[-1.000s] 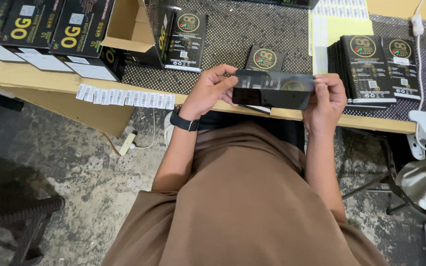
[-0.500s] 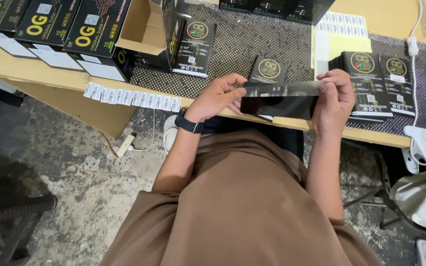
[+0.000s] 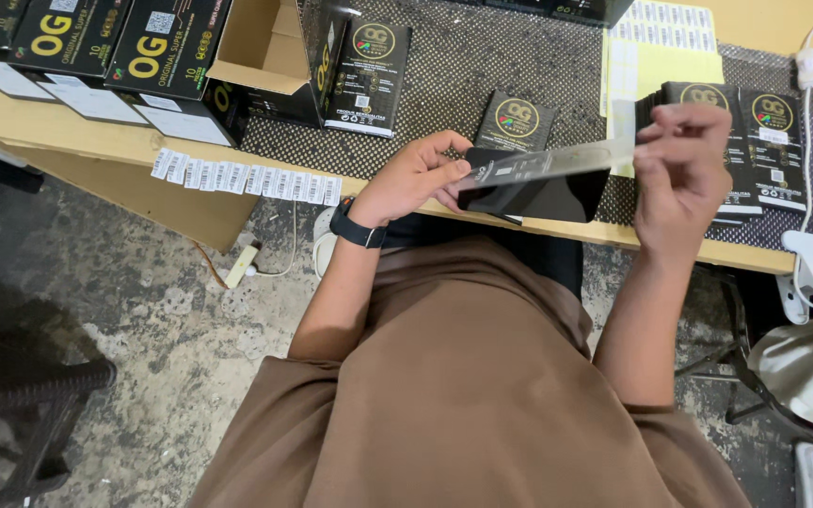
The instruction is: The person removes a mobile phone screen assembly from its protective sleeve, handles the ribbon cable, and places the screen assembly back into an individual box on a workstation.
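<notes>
Looking down from the head view, the left hand (image 3: 416, 179) pinches the near-left end of a flat black packet (image 3: 538, 196), held just above the front edge of the surface (image 3: 96, 141). The right hand (image 3: 679, 169) is raised a little higher, its fingertips pressed together on the end of a clear, pale strip (image 3: 557, 160) that runs from the packet's left end up to those fingers. Both hands are closed on what they hold, neither spread.

Judging from how things lie, the strip looks partly drawn clear of the packet, so this piece seems to be midway through handling, not yet set down. On the right, a stack of matching black packets (image 3: 764, 132) lies on the dotted mat (image 3: 482, 56); whether those are finished I cannot tell. 1 single packet (image 3: 517, 120) lies flat just behind the hands. A sheet of labels (image 3: 656, 47) lies further back, another label strip (image 3: 247, 177) at the front edge, and black cartons (image 3: 157, 47) stand at the left.
</notes>
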